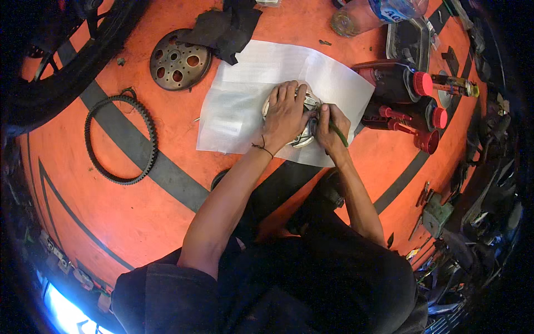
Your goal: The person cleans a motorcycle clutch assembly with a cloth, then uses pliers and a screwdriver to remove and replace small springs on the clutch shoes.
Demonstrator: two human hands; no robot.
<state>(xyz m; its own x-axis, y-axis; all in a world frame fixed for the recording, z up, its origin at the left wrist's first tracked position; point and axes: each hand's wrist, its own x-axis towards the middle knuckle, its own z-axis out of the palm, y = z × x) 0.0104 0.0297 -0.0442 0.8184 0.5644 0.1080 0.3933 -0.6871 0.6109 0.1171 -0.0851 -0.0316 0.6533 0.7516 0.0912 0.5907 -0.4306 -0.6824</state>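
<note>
A round, silvery metal engine part (303, 136) lies on a thin, shiny grey sheet (233, 100), partly covered by both hands. My left hand (286, 111) spreads over its left side, fingers bent over the far edge and thumb toward the middle, holding it down. At the part's right side, my right hand (334, 131) is closed round a slim tool with a green handle (339, 135). The handle sticks out toward me past the fingers. The tool's working end is hidden, so its exact kind cannot be made out.
Left of the sheet are a toothed drive belt (153, 136) and a round perforated metal clutch bell (173, 62), beside a black cloth (222, 33). Dark bottles with a red cap (423, 83) lie at the right. A clear plastic bottle (356, 19) and a wheel (72, 78) are farther off.
</note>
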